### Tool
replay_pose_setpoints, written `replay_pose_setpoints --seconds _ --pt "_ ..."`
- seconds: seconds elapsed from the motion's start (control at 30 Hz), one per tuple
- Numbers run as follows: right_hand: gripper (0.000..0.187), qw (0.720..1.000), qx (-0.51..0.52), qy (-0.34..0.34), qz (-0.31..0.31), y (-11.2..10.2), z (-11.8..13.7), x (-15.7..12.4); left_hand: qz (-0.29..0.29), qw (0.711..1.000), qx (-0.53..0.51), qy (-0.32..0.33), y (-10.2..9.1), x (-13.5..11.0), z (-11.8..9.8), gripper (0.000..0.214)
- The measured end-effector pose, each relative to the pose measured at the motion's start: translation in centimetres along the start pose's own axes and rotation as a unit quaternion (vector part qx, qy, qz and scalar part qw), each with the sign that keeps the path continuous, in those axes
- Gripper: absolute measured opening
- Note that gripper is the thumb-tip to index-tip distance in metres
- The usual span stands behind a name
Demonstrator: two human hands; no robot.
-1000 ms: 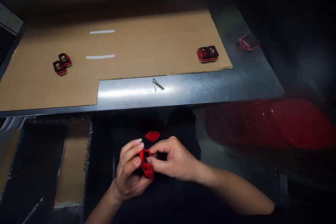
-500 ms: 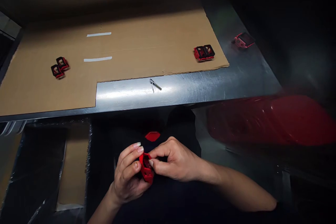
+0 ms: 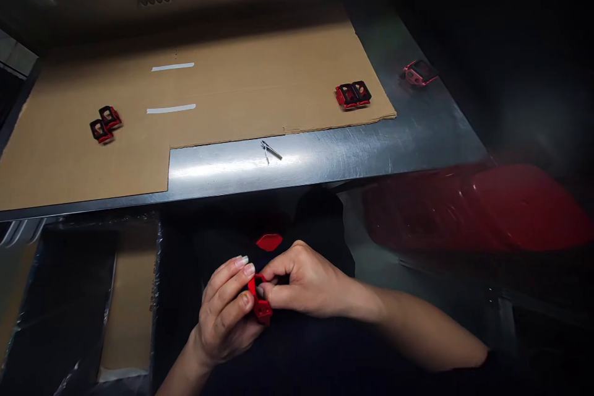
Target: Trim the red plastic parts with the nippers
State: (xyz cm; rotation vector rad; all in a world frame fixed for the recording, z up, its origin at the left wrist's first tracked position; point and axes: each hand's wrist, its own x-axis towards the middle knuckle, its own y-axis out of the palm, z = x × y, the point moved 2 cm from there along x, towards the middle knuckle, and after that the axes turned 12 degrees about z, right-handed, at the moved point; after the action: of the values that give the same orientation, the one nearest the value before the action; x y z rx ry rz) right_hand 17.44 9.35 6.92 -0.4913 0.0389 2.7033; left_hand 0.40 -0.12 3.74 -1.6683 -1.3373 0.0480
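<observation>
Frame (image 3: 262,310) of glossy red plastic

The red plastic piece (image 3: 260,304) was half buried between the left hand (image 3: 226,315) and right hand (image 3: 306,281), the big red shape (image 3: 473,207) blurred right out, and that little metal item (image 3: 270,150) on the table (image 3: 371,161) too small to call!

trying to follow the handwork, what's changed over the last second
Both hands, the left hand and the right hand, stay on the red part; nothing was taken up or let go. The right hand's fingers now cover more of its opening. The view drifted slightly. The red hexagonal piece, the red-and-black parts on the cardboard and the metal pin stayed put.
</observation>
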Motion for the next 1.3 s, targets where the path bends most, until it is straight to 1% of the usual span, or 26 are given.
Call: replay_pose_setpoints --seconds 0.07,0.13,0.23,0.37,0.43,0.5,0.63,0.7,0.87,0.97,1.07,1.23,1.3 --pt "0.028 1.000 0.002 -0.005 -0.002 0.1 0.1 0.0 -0.006 1.000 0.003 -0.002 0.0 -0.1 0.0 0.079" --pt "0.030 1.000 0.008 -0.018 0.013 0.1 0.1 -0.2 -0.013 1.000 -0.001 -0.008 0.1 -0.2 -0.1 0.080" --pt "0.026 0.999 0.008 -0.028 0.040 -0.1 -0.1 -0.6 -0.016 1.000 -0.008 -0.010 0.2 -0.2 -0.3 0.080" --pt "0.021 0.998 0.013 -0.028 0.059 -0.4 -0.1 -0.9 -0.017 1.000 -0.011 -0.012 0.2 -0.2 -0.4 0.080" --pt "0.019 0.998 0.019 -0.015 0.057 -0.3 0.0 -0.8 -0.019 1.000 -0.002 -0.011 0.1 -0.2 -0.4 0.080" --pt "0.018 0.999 0.015 -0.001 0.040 -0.1 0.1 -0.7 -0.016 1.000 0.007 -0.005 0.1 -0.2 -0.5 0.078" --pt "0.026 1.000 -0.001 0.006 0.008 0.2 0.5 -0.6 -0.012 1.000 0.014 0.003 0.0 -0.3 -0.5 0.072" --pt "0.026 1.000 0.004 -0.001 0.017 0.2 0.6 -0.7 -0.016 1.000 0.014 -0.001 0.0 -0.5 -0.5 0.073" --pt "0.017 0.998 0.029 -0.005 0.054 0.0 0.7 -0.8 -0.023 1.000 0.013 -0.006 0.0 -0.6 -0.6 0.080" --pt "0.018 0.999 0.028 0.006 0.040 0.2 0.8 -0.6 -0.027 1.000 0.015 -0.007 -0.1 -0.5 -0.6 0.076" --pt "0.024 1.000 0.011 0.014 0.018 0.4 0.7 -0.5 -0.028 0.999 0.015 -0.005 -0.2 -0.4 -0.6 0.073" --pt "0.019 0.999 0.030 0.012 0.042 0.6 0.4 -0.6 -0.028 1.000 0.007 -0.008 -0.2 -0.7 -0.5 0.077" --pt "0.019 0.999 0.027 0.016 0.037 0.6 0.4 -0.5 -0.027 1.000 0.005 -0.007 -0.2 -0.7 -0.5 0.075"
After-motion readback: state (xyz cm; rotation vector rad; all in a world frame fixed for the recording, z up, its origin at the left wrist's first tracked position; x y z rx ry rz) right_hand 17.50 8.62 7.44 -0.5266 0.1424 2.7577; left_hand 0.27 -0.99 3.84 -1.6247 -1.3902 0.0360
